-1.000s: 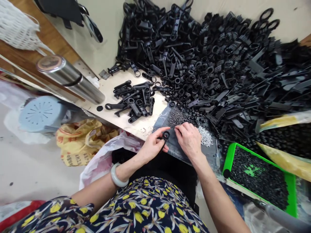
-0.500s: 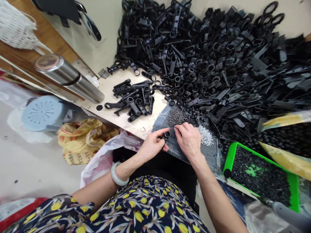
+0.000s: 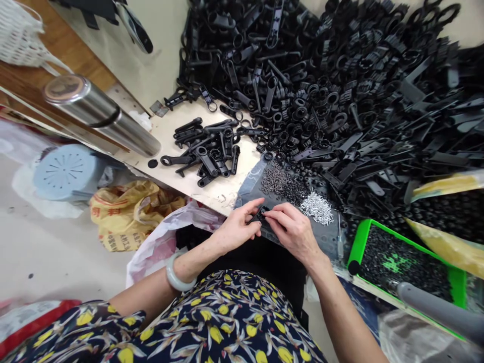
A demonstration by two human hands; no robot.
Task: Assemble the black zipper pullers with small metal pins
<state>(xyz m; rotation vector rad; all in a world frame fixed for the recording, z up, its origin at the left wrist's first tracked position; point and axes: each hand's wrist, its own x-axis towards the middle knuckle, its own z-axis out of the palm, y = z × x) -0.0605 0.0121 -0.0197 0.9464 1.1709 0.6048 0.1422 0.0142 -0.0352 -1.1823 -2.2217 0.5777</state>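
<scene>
My left hand is closed on a small black plastic part with a ring-shaped end, held above the front edge of the grey mat. Against that ring, the fingertips of my right hand are pinched together; anything between them is too small to make out. Just beyond the hands lie a heap of small brownish pieces, a patch of tiny black pieces and a pile of short silvery pins. A screwdriver rests right of the right hand.
A large heap of black plastic parts covers the back. Several black handle-like pieces lie at left, near a steel flask. At right stands a green tray of small black pieces, with a grey handle in front.
My right hand has come from the small-piece heaps towards me, its fingertips now meeting the black part in my left hand. The view has shifted slightly.
</scene>
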